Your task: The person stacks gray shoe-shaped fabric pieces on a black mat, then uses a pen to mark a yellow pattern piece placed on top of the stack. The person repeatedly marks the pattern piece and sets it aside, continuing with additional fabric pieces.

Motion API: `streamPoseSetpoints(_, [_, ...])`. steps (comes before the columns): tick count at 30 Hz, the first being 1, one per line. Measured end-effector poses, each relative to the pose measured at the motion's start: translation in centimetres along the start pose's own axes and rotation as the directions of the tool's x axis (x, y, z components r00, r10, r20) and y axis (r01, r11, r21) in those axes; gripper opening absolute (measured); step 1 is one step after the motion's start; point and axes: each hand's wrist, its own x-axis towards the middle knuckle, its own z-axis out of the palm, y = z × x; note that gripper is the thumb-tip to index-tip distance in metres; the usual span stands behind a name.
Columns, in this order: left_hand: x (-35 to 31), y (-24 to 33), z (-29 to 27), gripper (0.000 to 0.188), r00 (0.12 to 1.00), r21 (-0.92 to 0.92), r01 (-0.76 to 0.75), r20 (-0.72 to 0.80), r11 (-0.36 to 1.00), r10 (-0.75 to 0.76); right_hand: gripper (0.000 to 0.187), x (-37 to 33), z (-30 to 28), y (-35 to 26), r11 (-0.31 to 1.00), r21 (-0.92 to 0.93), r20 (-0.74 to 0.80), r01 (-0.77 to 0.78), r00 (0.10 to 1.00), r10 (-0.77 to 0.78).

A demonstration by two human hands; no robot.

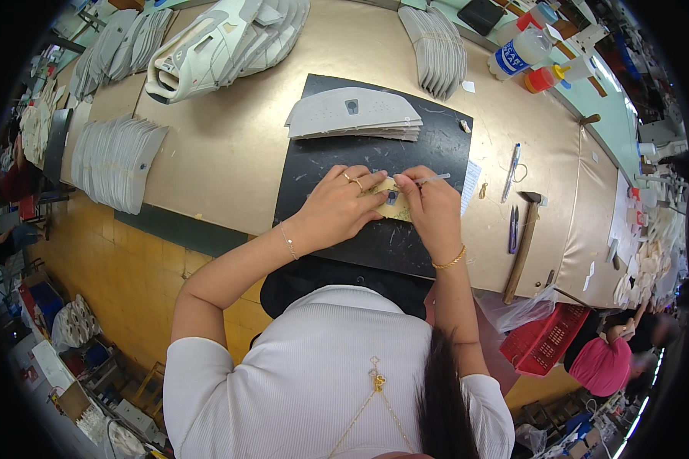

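Note:
My left hand point(343, 200) rests on the black mat point(314, 172), its fingers bent over a small pale-yellow patterned piece point(400, 209) with a dark emblem in the middle. My right hand point(436, 210) pinches a slim, pale pen-like stick point(435, 177) beside that piece; its tip is hidden by the fingers. The right thumb and fingers are close to the emblem. Just beyond both hands lies a stack of curved grey shoe parts point(360, 115), the top one bearing a similar dark emblem.
A hammer point(522, 245), dark snips point(514, 229) and a blue pen point(511, 172) lie to the right. Grey part stacks stand at left point(119, 161) and far right point(435, 50). Shoe uppers point(214, 53), bottles point(520, 53) and a red basket point(547, 336) surround the table.

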Motion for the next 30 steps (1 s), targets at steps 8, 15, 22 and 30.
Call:
streamPoseSetpoints(8, [0.0,0.0,0.1,0.034,1.000,0.004,-0.003,0.003,1.000,0.003,0.013,0.5,-0.7,0.3,0.990,-0.068,0.103,0.123,0.988,-0.115])
streamPoseSetpoints(15, [0.3,0.2,-0.3,0.035,0.998,-0.019,0.022,0.065,1.000,-0.021,0.018,0.9,0.8,-0.1,0.993,-0.119,0.009,-0.026,1.000,0.027])
streamPoseSetpoints(22, [0.1,-0.1,-0.1,0.035,0.999,0.004,0.003,0.038,1.000,-0.004,0.019,0.6,0.8,0.1,0.999,-0.028,-0.016,0.017,1.000,-0.017])
streamPoseSetpoints(30, [0.4,-0.4,-0.4,0.034,0.996,-0.004,-0.013,0.089,1.000,0.013,0.024,0.8,1.2,0.3,0.966,0.154,-0.040,-0.206,0.976,0.215])
